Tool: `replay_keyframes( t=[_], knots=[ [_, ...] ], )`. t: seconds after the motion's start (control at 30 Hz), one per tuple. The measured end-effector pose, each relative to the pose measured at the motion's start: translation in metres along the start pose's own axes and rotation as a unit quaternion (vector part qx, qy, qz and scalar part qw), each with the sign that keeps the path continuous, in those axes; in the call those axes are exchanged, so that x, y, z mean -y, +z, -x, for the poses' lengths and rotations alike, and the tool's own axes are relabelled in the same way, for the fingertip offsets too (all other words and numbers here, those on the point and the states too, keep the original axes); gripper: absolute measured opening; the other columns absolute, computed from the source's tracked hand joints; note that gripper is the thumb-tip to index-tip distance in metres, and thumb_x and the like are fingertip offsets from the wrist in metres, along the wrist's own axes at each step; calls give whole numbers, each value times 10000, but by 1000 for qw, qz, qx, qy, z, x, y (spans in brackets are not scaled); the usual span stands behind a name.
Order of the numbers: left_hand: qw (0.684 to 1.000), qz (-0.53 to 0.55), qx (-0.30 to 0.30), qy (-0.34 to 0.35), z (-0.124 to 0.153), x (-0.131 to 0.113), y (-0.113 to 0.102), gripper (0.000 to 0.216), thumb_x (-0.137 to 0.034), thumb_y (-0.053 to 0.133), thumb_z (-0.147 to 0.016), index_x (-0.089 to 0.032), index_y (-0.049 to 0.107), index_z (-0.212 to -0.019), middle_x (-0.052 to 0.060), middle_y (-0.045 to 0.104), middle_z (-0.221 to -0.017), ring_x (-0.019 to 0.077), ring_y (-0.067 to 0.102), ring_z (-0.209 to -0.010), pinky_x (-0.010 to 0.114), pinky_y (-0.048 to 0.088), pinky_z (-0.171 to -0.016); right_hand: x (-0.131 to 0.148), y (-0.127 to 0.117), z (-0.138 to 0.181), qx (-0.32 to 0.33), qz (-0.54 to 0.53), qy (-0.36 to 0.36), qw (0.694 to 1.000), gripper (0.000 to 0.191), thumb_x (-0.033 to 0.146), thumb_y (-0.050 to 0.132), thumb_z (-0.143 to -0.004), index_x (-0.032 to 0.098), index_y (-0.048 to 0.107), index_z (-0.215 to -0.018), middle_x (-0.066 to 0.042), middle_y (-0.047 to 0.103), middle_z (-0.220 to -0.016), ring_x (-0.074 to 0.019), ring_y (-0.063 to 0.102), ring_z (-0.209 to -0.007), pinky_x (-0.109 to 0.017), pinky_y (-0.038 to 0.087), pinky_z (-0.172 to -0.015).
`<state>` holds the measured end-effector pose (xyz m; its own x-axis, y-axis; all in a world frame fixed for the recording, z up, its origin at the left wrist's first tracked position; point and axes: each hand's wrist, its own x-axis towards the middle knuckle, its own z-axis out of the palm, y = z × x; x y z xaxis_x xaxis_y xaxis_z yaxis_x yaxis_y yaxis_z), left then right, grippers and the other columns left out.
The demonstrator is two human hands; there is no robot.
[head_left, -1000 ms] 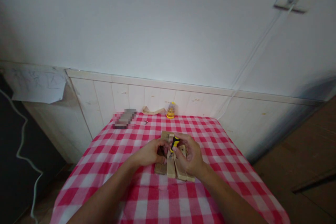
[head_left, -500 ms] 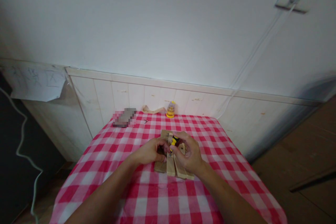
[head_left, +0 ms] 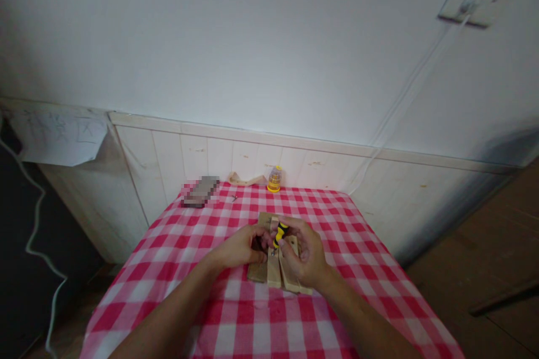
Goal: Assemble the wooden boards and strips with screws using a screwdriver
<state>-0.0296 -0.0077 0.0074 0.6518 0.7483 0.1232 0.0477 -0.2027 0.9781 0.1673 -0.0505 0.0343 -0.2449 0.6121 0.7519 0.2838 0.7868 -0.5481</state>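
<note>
A small stack of pale wooden slats (head_left: 274, 276) lies in the middle of the table with the red-and-white checked cloth (head_left: 236, 320). My right hand (head_left: 304, 255) is closed round a short yellow-and-black screwdriver (head_left: 279, 233), held almost upright with its tip down on the slats. My left hand (head_left: 242, 245) rests on the left side of the slats, fingers curled and pinched close to the screwdriver tip. What sits between those fingertips is too small to make out.
At the table's far edge stand a yellow container of screwdriver bits (head_left: 274, 179), a blurred grey block (head_left: 200, 191), a tan strap (head_left: 244, 180) and a small metal piece (head_left: 234, 198). A panelled wall runs behind. A white cable (head_left: 404, 98) hangs from a wall socket (head_left: 467, 3).
The hands and screwdriver stay on the slats. My right fingers have shifted slightly round the handle, and the whole view has drifted a little.
</note>
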Motion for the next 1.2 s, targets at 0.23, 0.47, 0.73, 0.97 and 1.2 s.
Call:
replay_keyframes(
  t=[0.23, 0.47, 0.73, 0.97, 1.2],
  knots=[
    [999, 31, -17, -2, 1, 5, 1, 292, -65, 669, -592, -154, 630, -867, -19, 565, -805, 131, 510, -741, 253, 378, -660, -6, 0, 1, -6, 9, 7, 1000, 446, 132, 622, -870, 276, 584, -1290, -97, 722, -1106, -240, 730, -940, -380, 612, -792],
    [998, 32, -49, 1, -1, 11, 2, 482, -70, 793, -522, -151, 663, -979, -7, 543, -895, 154, 516, -840, 271, 393, -729, -8, 0, 0, -18, 21, -2, 1000, 447, 138, 661, -849, 285, 593, -1266, -75, 710, -1073, -224, 714, -903, -358, 597, -776],
    [999, 12, -35, 3, -1, 12, 0, 456, -88, 796, -546, -160, 678, -981, -2, 565, -900, 161, 518, -854, 277, 400, -756, -10, 1, -1, -15, 27, -14, 999, 441, 144, 676, -847, 285, 586, -1255, -64, 693, -1031, -210, 694, -870, -347, 591, -752],
    [999, -31, -35, 1, 1, 6, -1, 420, -87, 781, -542, -156, 684, -945, 2, 598, -899, 167, 533, -849, 280, 407, -745, -12, 0, 0, -17, 36, -10, 999, 426, 171, 693, -847, 289, 586, -1242, -59, 692, -1014, -213, 694, -863, -350, 596, -747],
    [999, -13, -40, -3, -1, 13, 1, 410, -79, 759, -541, -164, 681, -934, 6, 621, -894, 184, 551, -875, 294, 423, -770, -7, -1, 1, -2, 6, -6, 1000, 462, 130, 610, -870, 289, 561, -1301, -95, 700, -1150, -254, 713, -1014, -396, 604, -837]
  ],
)
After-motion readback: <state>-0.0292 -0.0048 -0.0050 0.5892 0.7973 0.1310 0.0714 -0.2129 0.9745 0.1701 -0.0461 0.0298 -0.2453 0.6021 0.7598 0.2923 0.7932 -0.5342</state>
